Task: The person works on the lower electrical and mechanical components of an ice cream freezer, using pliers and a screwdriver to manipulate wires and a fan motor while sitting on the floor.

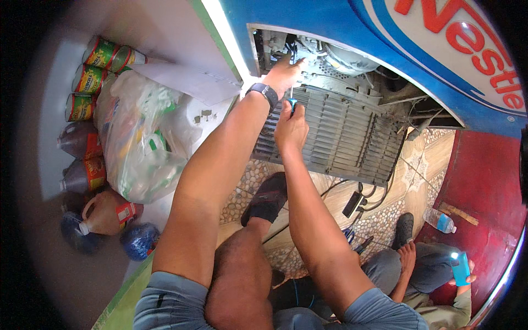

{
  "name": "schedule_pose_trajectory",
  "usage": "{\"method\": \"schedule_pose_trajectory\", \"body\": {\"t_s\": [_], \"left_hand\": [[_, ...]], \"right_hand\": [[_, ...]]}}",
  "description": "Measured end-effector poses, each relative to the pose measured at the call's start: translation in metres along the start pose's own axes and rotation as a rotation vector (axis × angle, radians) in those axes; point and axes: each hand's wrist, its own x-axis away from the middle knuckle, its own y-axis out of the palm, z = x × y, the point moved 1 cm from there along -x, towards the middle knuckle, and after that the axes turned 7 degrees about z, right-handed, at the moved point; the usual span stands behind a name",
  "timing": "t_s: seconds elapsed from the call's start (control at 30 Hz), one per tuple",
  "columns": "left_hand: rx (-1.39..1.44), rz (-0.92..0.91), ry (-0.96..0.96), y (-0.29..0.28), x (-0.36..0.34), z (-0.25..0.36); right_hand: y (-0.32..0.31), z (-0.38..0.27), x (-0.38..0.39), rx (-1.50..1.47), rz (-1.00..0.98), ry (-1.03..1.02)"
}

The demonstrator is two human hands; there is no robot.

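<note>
My left hand (283,75), with a dark watch (265,94) on its wrist, reaches into the opening in the lower blue cabinet (341,14). Its visible fingers are stretched and apart, near dark wires (292,45); the fingertips' contact is unclear. Just below it, my right hand (291,131) is closed round the blue handle of a screwdriver (293,102). The shaft points up toward my left hand, and its tip is hidden. A dusty slatted grille (341,129) lies tilted below the opening. Inside, a rounded metal housing (349,59) sits to the right of the wires.
Left are stacked cans (91,78), brown-liquid jugs (104,212) and a stuffed plastic bag (140,143). A black power adapter (352,204) and cables lie on the patterned floor. At lower right, another person's hand holds a lit phone (460,268), near a water bottle (440,220).
</note>
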Motion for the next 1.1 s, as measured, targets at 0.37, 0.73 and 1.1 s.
{"method": "schedule_pose_trajectory", "body": {"t_s": [0.37, 0.73, 1.1], "left_hand": [[0.439, 0.247, -0.086, 0.045, -0.024, 0.004], [0.64, 0.318, 0.187, 0.06, -0.025, -0.02], [0.204, 0.463, 0.455, 0.051, -0.002, -0.069]], "right_hand": [[-0.023, 0.033, -0.013, -0.656, -0.379, 0.266], [-0.063, 0.109, -0.018, -0.687, -0.616, 0.292], [-0.129, 0.189, 0.085, -0.407, -0.515, 0.372]]}}
